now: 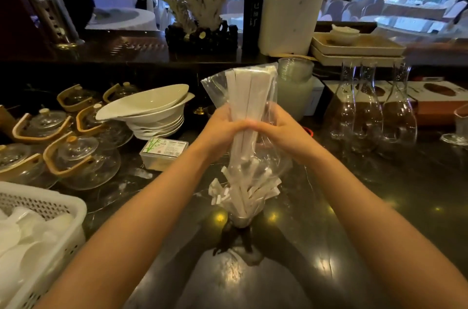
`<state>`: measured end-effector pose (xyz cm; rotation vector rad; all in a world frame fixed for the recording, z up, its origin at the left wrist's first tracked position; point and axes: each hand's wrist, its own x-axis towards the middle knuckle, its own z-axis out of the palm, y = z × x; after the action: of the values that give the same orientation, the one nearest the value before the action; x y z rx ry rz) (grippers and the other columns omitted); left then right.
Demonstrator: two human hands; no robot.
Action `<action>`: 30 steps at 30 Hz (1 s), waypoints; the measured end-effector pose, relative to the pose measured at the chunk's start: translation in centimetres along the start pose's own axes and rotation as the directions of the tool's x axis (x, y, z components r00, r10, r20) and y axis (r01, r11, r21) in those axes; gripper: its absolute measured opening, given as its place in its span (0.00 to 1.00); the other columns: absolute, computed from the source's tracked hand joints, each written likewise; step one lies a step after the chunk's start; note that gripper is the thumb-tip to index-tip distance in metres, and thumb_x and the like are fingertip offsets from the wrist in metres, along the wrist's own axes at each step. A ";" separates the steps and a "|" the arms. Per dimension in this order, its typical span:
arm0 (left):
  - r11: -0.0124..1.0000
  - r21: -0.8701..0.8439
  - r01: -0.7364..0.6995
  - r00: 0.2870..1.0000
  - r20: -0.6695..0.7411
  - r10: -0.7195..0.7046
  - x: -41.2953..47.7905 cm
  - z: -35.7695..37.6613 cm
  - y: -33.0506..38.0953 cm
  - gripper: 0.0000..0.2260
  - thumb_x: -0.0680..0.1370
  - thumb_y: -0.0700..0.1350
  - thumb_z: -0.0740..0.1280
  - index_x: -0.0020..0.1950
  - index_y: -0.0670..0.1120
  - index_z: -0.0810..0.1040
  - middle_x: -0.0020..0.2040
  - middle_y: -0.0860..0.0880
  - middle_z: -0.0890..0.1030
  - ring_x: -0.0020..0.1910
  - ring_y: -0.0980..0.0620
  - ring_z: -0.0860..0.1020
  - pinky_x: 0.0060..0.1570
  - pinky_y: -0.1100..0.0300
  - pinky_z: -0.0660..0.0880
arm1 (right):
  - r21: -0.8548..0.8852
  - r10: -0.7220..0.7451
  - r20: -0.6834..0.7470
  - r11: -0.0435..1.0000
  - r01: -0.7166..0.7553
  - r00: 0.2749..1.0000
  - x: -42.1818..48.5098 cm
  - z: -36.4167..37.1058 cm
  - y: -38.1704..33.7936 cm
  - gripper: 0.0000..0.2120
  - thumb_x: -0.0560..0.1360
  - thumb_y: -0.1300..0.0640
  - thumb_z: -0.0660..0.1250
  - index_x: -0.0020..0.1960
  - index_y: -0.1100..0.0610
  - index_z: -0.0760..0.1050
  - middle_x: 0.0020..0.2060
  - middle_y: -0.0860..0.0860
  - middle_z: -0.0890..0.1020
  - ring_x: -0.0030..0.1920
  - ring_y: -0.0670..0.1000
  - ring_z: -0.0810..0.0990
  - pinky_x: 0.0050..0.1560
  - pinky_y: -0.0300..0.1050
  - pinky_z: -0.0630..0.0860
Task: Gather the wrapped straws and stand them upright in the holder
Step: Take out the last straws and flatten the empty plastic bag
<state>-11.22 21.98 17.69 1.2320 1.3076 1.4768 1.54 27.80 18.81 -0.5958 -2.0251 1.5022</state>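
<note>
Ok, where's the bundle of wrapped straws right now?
Centre of the head view: wrapped straws in a clear plastic bag, gripped between left hand and right hand above the dark counter.

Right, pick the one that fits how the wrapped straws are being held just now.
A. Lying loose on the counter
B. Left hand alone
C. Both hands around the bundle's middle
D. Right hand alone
C: the left hand and right hand both clasp the wrapped straws mid-length, inside a clear plastic bag.
</note>
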 end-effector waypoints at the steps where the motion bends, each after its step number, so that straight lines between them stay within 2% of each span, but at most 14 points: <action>1: 1.000 -0.014 -0.001 1.000 0.017 0.001 0.1 0.1 -0.5 0.15 0.71 0.37 0.67 0.53 0.54 0.72 0.54 0.45 0.77 0.56 0.46 0.78 0.57 0.49 0.76 | -0.012 -0.002 0.002 1.000 0.002 1.000 0.0 -0.1 0.4 0.18 0.73 0.57 0.65 0.59 0.49 0.62 0.49 0.40 0.74 0.50 0.39 0.77 0.46 0.29 0.77; 3: 1.000 -0.026 -0.001 0.999 0.036 0.002 0.4 0.0 -1.3 0.15 0.72 0.37 0.66 0.52 0.55 0.72 0.53 0.47 0.77 0.53 0.49 0.78 0.55 0.53 0.77 | -0.039 -0.001 -0.005 0.999 0.001 1.000 0.1 -0.2 1.2 0.20 0.73 0.57 0.65 0.61 0.49 0.61 0.51 0.39 0.73 0.52 0.39 0.76 0.51 0.30 0.76; 5: 0.999 -0.038 -0.001 0.998 0.057 0.003 0.5 -0.1 -1.8 0.15 0.72 0.36 0.66 0.52 0.55 0.72 0.50 0.50 0.78 0.49 0.54 0.79 0.50 0.58 0.79 | -0.044 0.008 -0.011 0.999 -0.008 1.000 0.2 -0.3 1.9 0.21 0.73 0.56 0.65 0.62 0.49 0.62 0.53 0.41 0.73 0.55 0.41 0.75 0.54 0.36 0.76; 8: 0.999 -0.031 0.005 0.997 0.074 -0.002 0.7 -0.4 -2.3 0.15 0.72 0.37 0.66 0.56 0.51 0.72 0.51 0.50 0.78 0.50 0.54 0.79 0.49 0.61 0.79 | -0.072 0.003 -0.009 0.997 -0.004 1.000 0.1 -0.4 2.6 0.19 0.74 0.57 0.65 0.63 0.52 0.65 0.56 0.46 0.75 0.57 0.43 0.76 0.59 0.41 0.75; 13: 0.998 -0.059 0.024 0.992 0.126 -0.016 0.7 -0.6 -3.1 0.16 0.70 0.41 0.68 0.57 0.50 0.74 0.53 0.46 0.81 0.53 0.48 0.81 0.52 0.53 0.79 | 0.027 0.040 0.014 0.999 -0.040 0.999 -0.2 -0.5 3.0 0.17 0.74 0.62 0.63 0.62 0.54 0.65 0.51 0.45 0.78 0.49 0.38 0.81 0.46 0.33 0.78; 16: 0.997 -0.058 0.041 0.995 0.096 -0.035 0.6 -0.9 -3.4 0.12 0.72 0.39 0.66 0.54 0.50 0.76 0.53 0.46 0.81 0.53 0.47 0.81 0.53 0.51 0.77 | 0.012 0.029 -0.010 1.000 -0.029 1.000 -0.2 -0.6 3.1 0.20 0.74 0.61 0.63 0.65 0.56 0.63 0.51 0.43 0.77 0.48 0.38 0.80 0.47 0.32 0.77; 19: 0.997 -0.057 0.057 0.995 0.089 -0.052 0.7 -1.2 -3.7 0.11 0.73 0.38 0.66 0.52 0.49 0.77 0.54 0.43 0.80 0.54 0.45 0.80 0.56 0.48 0.76 | 0.001 0.027 -0.006 1.000 -0.027 1.000 -0.2 -0.6 3.4 0.18 0.74 0.63 0.63 0.62 0.52 0.64 0.51 0.43 0.77 0.49 0.38 0.79 0.46 0.31 0.77; 22: 0.996 -0.056 0.070 0.993 0.099 -0.065 0.6 -1.2 -3.8 0.11 0.73 0.35 0.65 0.52 0.48 0.77 0.52 0.45 0.81 0.53 0.47 0.80 0.55 0.51 0.77 | 0.023 0.035 0.013 0.999 -0.035 0.999 -0.1 -0.7 3.8 0.19 0.74 0.67 0.63 0.61 0.53 0.65 0.51 0.44 0.77 0.48 0.37 0.80 0.47 0.32 0.77; 26: 0.995 -0.029 0.096 0.988 0.124 -0.091 0.7 -1.5 -4.5 0.11 0.73 0.34 0.64 0.50 0.48 0.77 0.48 0.47 0.82 0.48 0.50 0.82 0.52 0.55 0.78 | -0.009 0.049 0.023 0.999 -0.049 0.999 -0.3 -0.4 4.5 0.19 0.74 0.66 0.62 0.62 0.52 0.65 0.51 0.43 0.75 0.51 0.42 0.78 0.47 0.34 0.78; 30: 0.992 0.038 0.118 0.981 0.149 -0.122 0.5 -1.5 -4.6 0.10 0.74 0.36 0.64 0.51 0.48 0.77 0.47 0.48 0.82 0.46 0.53 0.82 0.47 0.61 0.79 | -0.053 0.081 0.027 0.995 -0.079 0.996 -0.4 -0.2 4.8 0.20 0.74 0.64 0.62 0.64 0.53 0.64 0.55 0.47 0.74 0.53 0.47 0.78 0.47 0.43 0.78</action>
<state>-13.02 22.85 13.22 1.2366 1.2823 1.2584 2.10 29.08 14.19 -0.6877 -2.0905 1.5158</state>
